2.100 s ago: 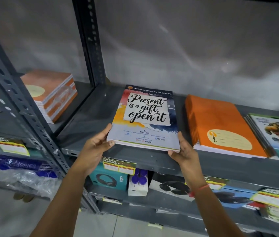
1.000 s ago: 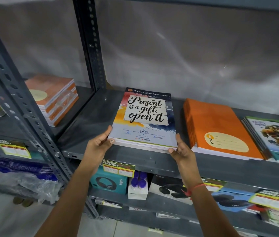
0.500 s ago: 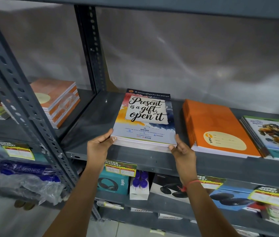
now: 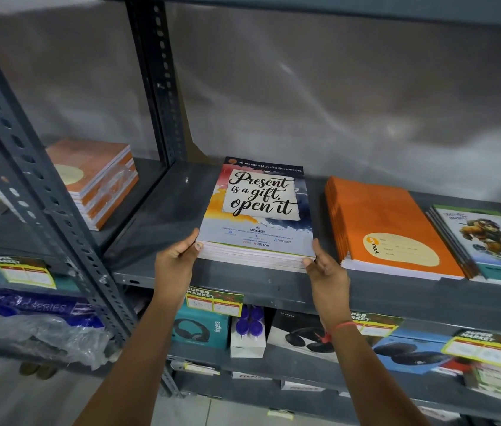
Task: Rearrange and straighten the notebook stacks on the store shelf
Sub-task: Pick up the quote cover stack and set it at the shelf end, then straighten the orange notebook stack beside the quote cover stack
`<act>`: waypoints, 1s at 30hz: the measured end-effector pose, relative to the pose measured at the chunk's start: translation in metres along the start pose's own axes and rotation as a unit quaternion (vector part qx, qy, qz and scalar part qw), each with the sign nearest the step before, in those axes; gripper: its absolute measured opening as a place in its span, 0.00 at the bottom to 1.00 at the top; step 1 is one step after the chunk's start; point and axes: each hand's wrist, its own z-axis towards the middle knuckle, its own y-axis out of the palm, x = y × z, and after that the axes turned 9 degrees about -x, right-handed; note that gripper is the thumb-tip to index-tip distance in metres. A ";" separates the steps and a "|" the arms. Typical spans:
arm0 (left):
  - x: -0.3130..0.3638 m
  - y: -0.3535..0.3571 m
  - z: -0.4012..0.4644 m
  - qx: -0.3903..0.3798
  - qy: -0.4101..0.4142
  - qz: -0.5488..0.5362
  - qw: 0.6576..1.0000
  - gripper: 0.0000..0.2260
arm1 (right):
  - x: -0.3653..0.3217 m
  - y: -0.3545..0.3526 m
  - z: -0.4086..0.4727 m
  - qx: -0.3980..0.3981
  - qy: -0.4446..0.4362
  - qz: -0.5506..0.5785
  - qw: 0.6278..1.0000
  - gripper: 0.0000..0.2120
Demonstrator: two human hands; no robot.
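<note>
On the middle shelf [image 4: 267, 285], left of centre, lies the stack of "Present is a gift" notebooks [image 4: 258, 210], flat, its near edge close to the shelf lip. Left hand [image 4: 175, 265] clasps the near-left corner, thumb on the cover, fingers curled along the side. Right hand [image 4: 324, 269] clasps the near-right corner likewise. Both are closed on the stack. Page edges at the front appear slightly stepped. Recommended: press both palms inward evenly to square the sides, then tap the front edge flush, keeping it parallel to the lip. Just beside, to the right, sits the orange notebook stack [image 4: 384, 229], apart by a narrow gap; beyond it, touching or overlapping, the cartoon-cover stack [image 4: 486, 238]. Avoid nudging these.
</note>
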 end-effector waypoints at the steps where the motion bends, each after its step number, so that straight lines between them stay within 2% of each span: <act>1: 0.000 0.000 0.001 0.007 0.001 -0.004 1.000 0.17 | 0.000 0.000 0.000 0.000 -0.001 0.001 1.000 0.22; 9: 0.000 0.001 -0.001 0.023 -0.003 -0.028 0.999 0.17 | 0.000 0.001 0.001 0.007 -0.005 0.008 1.000 0.22; 15: -0.001 -0.002 -0.001 -0.005 -0.006 -0.018 1.000 0.18 | 0.001 0.000 0.001 0.011 -0.011 0.027 1.000 0.21; 26: -0.004 0.003 -0.001 0.027 -0.002 -0.011 1.000 0.17 | 0.003 0.001 0.003 0.023 -0.014 -0.002 1.000 0.21; 30: 0.002 0.005 -0.004 0.032 -0.011 0.019 0.999 0.16 | -0.001 -0.003 0.001 -0.007 -0.011 -0.021 1.000 0.21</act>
